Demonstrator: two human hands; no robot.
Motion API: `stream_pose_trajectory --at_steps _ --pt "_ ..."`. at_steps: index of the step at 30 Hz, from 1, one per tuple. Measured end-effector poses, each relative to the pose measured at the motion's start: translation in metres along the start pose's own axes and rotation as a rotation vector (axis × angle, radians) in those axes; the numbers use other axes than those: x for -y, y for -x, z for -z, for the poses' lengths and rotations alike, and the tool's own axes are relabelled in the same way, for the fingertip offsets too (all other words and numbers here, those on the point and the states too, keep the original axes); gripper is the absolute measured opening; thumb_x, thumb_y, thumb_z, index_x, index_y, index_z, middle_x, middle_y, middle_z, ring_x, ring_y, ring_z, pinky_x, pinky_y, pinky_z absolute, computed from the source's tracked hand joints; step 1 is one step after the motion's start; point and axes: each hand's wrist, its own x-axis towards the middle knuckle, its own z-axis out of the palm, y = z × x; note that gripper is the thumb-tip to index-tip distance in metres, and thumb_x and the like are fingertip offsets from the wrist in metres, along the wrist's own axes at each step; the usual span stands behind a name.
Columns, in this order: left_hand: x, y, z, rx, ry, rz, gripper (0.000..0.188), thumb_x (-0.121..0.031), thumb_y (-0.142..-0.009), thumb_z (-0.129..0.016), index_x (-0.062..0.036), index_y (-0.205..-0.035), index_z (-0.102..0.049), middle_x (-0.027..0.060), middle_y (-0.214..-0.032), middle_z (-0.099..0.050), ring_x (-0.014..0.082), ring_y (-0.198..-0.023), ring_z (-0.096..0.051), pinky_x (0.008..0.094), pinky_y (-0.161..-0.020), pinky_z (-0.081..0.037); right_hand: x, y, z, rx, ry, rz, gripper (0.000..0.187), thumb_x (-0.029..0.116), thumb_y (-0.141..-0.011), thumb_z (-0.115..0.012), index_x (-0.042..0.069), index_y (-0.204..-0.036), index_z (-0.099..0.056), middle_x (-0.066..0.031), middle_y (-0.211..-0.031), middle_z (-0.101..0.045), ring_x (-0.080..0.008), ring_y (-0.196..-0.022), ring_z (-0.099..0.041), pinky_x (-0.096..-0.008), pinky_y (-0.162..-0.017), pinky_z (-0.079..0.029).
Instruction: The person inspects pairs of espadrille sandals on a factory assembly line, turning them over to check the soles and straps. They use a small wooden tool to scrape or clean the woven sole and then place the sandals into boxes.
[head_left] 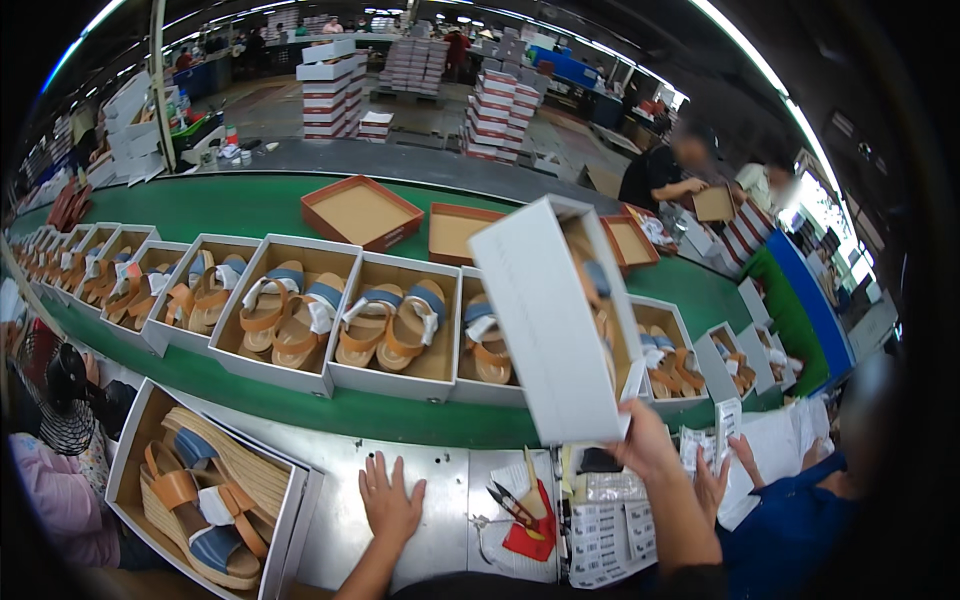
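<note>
One white shoe box (543, 330), sandals (597, 278) inside, tilts above the green belt (240, 205), its lower end gripped by the right hand (647, 442). On the metal table (440, 500) at the belt's near side, the left hand (393, 503) lies palm down, fingers spread wide. Uncovered boxes (270, 371) of sandals line the belt.

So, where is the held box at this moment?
In the head view, the white box is tilted right of centre, its lower end in the right hand, partly hiding the box row.
</note>
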Motion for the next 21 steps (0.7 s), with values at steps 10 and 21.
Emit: stream_pose_trajectory --at_steps 10,21 --pt "-0.003 -0.005 -0.003 0.031 -0.027 0.066 0.056 -0.043 -0.085 -0.064 -0.0045 -0.126 -0.060 0.0312 -0.145 -0.036 0.0470 -0.140 -0.026 0.0589 -0.114 -0.016 0.061 -0.386 -0.126 -0.091 0.393 0.163 0.045 0.030 -0.096 -0.048 0.000 -0.130 -0.046 -0.0196 -0.122 -0.056 -0.0321 -0.106 -0.061 -0.0420 -0.084 -0.059" --pt "0.002 -0.004 -0.003 0.033 -0.121 0.070 0.064 -0.048 -0.087 -0.060 -0.0100 -0.137 -0.051 0.0272 -0.148 -0.036 0.0444 -0.140 -0.028 0.0598 -0.113 -0.021 -0.012 -0.511 -0.290 0.270 0.733 0.409 0.045 0.039 -0.098 -0.055 0.003 -0.124 -0.056 -0.0062 -0.103 -0.061 -0.0185 -0.097 -0.060 -0.0352 -0.086 -0.052"
